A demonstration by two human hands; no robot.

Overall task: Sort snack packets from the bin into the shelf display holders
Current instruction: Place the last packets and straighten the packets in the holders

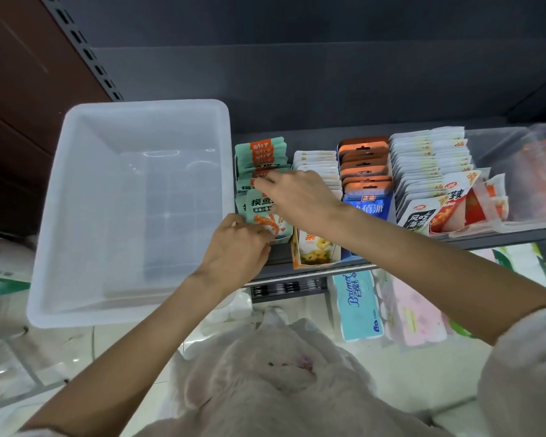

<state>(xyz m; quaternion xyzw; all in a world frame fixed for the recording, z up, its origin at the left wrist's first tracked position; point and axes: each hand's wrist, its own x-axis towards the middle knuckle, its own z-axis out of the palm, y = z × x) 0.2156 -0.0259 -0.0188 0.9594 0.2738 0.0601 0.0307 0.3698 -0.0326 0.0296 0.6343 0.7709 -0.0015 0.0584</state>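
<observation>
Teal packets sat in the holder just right of the bin, my left hand gripping the front one, right hand w/ straight fingers pressing the row back — best kept upright & flush.

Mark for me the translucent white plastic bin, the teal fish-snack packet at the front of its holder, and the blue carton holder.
Translucent white plastic bin (pixel 49 216): head view, on its left wall.
Teal fish-snack packet (pixel 259 205): head view, on its printed front face.
Blue carton holder (pixel 368 207): head view, on its front panel.
</observation>
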